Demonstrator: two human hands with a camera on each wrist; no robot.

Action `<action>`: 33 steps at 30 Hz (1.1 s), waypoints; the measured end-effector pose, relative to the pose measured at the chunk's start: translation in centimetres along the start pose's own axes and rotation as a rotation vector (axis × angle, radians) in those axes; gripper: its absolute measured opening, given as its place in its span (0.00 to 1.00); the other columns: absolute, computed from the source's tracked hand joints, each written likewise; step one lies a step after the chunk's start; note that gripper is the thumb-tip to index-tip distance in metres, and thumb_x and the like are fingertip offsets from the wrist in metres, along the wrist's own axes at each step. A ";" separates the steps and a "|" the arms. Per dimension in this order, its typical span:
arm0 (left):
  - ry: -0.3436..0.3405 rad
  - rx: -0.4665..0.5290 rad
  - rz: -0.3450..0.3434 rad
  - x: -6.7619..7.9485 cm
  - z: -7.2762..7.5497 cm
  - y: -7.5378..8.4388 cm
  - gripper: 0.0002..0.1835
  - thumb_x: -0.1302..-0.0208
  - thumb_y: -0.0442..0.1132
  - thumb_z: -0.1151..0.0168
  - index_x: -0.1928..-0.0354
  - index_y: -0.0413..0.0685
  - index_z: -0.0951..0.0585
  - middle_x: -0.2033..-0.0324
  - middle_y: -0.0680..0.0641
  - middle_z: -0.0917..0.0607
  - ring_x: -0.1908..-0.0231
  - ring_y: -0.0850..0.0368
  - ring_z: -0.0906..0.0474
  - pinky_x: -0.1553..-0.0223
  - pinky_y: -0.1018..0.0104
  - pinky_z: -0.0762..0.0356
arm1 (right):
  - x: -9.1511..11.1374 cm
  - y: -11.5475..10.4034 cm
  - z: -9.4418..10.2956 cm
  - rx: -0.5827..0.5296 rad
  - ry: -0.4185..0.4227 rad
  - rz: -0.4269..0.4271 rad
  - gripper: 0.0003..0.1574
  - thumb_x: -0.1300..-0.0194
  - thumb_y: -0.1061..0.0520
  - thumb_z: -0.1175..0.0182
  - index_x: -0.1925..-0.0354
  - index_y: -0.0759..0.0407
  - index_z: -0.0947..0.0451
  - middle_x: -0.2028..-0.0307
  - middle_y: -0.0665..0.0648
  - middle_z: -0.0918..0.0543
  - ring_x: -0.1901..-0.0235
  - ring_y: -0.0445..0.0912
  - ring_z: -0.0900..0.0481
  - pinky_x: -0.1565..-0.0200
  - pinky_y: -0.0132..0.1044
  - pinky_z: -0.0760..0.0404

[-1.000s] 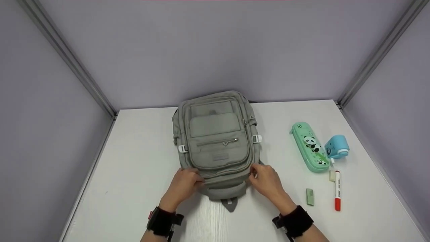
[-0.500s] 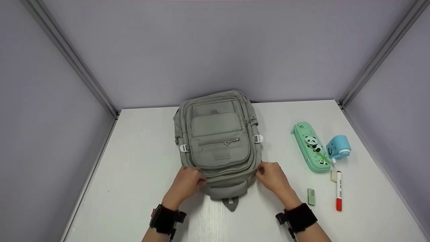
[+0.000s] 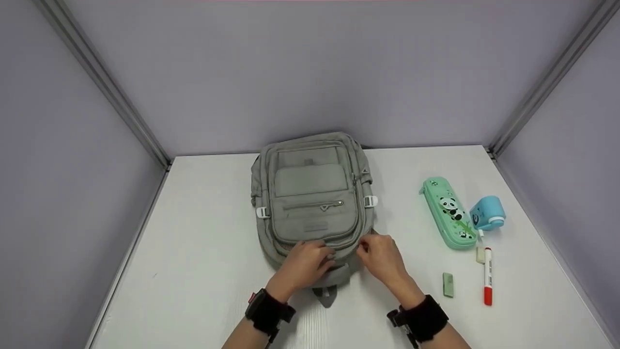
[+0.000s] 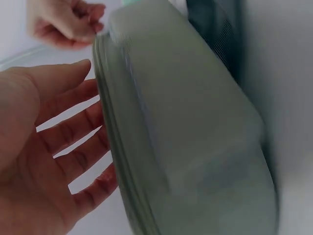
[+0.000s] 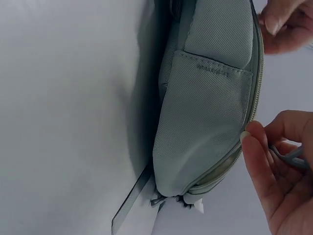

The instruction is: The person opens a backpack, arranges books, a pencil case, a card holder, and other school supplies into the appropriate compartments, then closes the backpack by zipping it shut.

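A grey-green backpack [image 3: 315,194] lies on the white table, its carry handle [image 3: 334,277] toward me. At the bag's near right corner my right hand [image 3: 385,257] pinches a zipper pull [image 5: 288,155]; the grey pull loop shows between the fingers in the right wrist view. Just behind that hand the zipper's two edges part in a narrow gap. My left hand [image 3: 302,264] lies on the near end of the bag. In the left wrist view its fingers [image 4: 73,132] are spread and loosely bent, tips against the zipper edge, with the thumb apart.
To the right lie a green panda pencil case [image 3: 448,213], a light blue bottle-like item [image 3: 487,213], a red-capped white marker [image 3: 488,276], a green eraser-like block [image 3: 448,285] and a pale block [image 3: 480,255]. Grey panels [image 3: 310,72] wall the table in at the back and sides.
My left hand has shifted right along the bag's near end, from its left corner toward the middle. My right hand moved slightly right, then back left with the zipper pull.
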State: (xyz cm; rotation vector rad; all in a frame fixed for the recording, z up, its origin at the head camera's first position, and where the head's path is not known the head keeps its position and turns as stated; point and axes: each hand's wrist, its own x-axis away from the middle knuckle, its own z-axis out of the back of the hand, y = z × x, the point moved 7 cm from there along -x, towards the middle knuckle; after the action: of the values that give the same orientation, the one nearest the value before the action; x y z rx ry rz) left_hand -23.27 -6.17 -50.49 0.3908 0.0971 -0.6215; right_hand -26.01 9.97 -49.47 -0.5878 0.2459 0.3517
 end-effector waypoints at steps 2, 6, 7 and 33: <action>0.012 -0.039 -0.019 -0.9 -0.8 0.7 0.05 0.34 0.45 0.34 0.61 0.53 0.15 0.69 0.54 0.20 0.67 0.57 0.21 0.61 0.55 0.25 | 0.3 -0.6 -0.4 0.006 -0.002 0.041 0.13 0.49 0.69 0.34 0.81 0.55 0.21 0.84 0.46 0.23 0.84 0.37 0.32 0.79 0.33 0.30; 0.061 -0.093 -0.033 -2.0 -1.5 1.5 0.07 0.36 0.42 0.34 0.71 0.51 0.17 0.74 0.54 0.21 0.72 0.56 0.21 0.67 0.58 0.24 | 0.9 -1.8 -0.9 -0.010 0.003 0.099 0.14 0.48 0.69 0.33 0.80 0.53 0.22 0.82 0.46 0.23 0.83 0.37 0.30 0.78 0.33 0.30; 0.080 -0.103 -0.033 -2.1 -1.5 1.6 0.08 0.36 0.42 0.34 0.73 0.50 0.18 0.75 0.54 0.21 0.73 0.56 0.21 0.69 0.58 0.24 | 1.0 -1.9 -1.0 -0.015 0.007 0.108 0.14 0.48 0.69 0.33 0.80 0.53 0.22 0.82 0.47 0.22 0.82 0.38 0.29 0.78 0.33 0.29; 0.168 -0.122 -0.068 -1.9 -2.1 2.2 0.15 0.43 0.45 0.28 0.83 0.53 0.20 0.83 0.57 0.23 0.83 0.58 0.24 0.79 0.62 0.27 | -0.1 4.0 -1.2 0.108 0.052 0.002 0.08 0.50 0.68 0.33 0.76 0.59 0.22 0.80 0.52 0.20 0.82 0.44 0.24 0.80 0.40 0.27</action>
State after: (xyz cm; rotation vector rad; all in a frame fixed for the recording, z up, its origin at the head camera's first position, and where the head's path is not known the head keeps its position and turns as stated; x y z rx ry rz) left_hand -23.47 -2.69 -51.31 0.3223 0.3080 -0.6455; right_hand -27.85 12.36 -52.42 -0.4910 0.3136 0.3237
